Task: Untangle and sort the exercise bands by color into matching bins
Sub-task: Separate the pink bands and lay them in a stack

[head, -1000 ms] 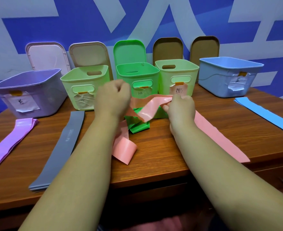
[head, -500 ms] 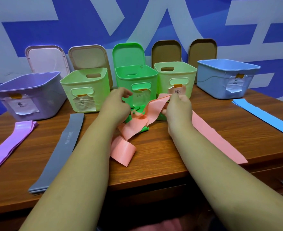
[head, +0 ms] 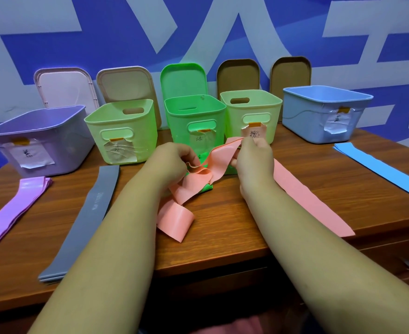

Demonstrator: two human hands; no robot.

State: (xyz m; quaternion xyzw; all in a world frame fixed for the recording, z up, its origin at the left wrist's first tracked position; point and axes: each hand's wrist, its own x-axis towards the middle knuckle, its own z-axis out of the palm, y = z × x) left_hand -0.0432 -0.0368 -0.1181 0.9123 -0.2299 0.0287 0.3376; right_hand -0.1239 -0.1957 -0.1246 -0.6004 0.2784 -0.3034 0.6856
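**Between our hands: pink band looped over green**

At the middle of the table (head: pixel 222 239), just in front of the bright green bin (head: pixel 194 116), we work on the one knot left. Our left hand (head: pixel 172 162) has its fingers curled in, pinching a fold of the pink band (head: pixel 302 196) where it bunches. Our right hand (head: pixel 253 160) pinches the same band's upper edge and holds that stretch lifted and taut, close to the labelled front of the pale green bin (head: pixel 251 109).

The pink band's long axis runs on a slant. A loose curl lies near our left forearm, the band climbs through the knot to the right-hand pinch, and a flat tail trails off towards the table's right near edge. The green band (head: pixel 206 188) sits crumpled beneath the knot, between and below both grips, a little nearer the left one. Only small patches of it show.

We judge that the coming move turns on this stacking. Pink lies over green, so the pink must slide out along its own slant, away to the right, while the left grip keeps the bunch loose. How many times the two bands cross we cannot tell.
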